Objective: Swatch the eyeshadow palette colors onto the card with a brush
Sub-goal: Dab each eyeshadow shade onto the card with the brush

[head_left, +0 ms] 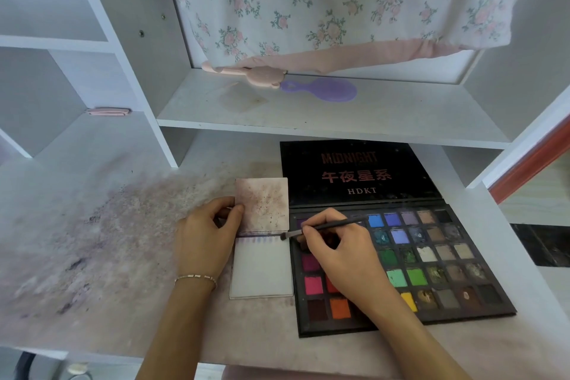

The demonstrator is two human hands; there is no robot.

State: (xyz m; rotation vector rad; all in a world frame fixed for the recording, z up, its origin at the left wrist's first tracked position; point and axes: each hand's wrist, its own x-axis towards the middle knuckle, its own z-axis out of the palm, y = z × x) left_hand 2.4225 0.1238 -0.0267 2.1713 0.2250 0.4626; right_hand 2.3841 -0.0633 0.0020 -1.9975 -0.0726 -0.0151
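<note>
An open black eyeshadow palette (438, 259) with many coloured pans lies on the desk, its lid flat behind it. Left of it is a small white card pad (262, 271) with a stained flipped-up page (262, 203). A faint purple streak runs along the card's top edge. My right hand (336, 256) grips a dark thin brush (327, 227), whose tip touches the card's top right corner. My left hand (205, 234) pinches the left edge of the flipped page and rests on the desk beside the card.
The desk (108, 241) is smeared with purple-grey powder on the left. A shelf above (308, 114) holds a purple hand mirror (324, 89) and a pink comb-like object (246, 74). Floral cloth (339, 0) hangs behind. White shelving stands at left.
</note>
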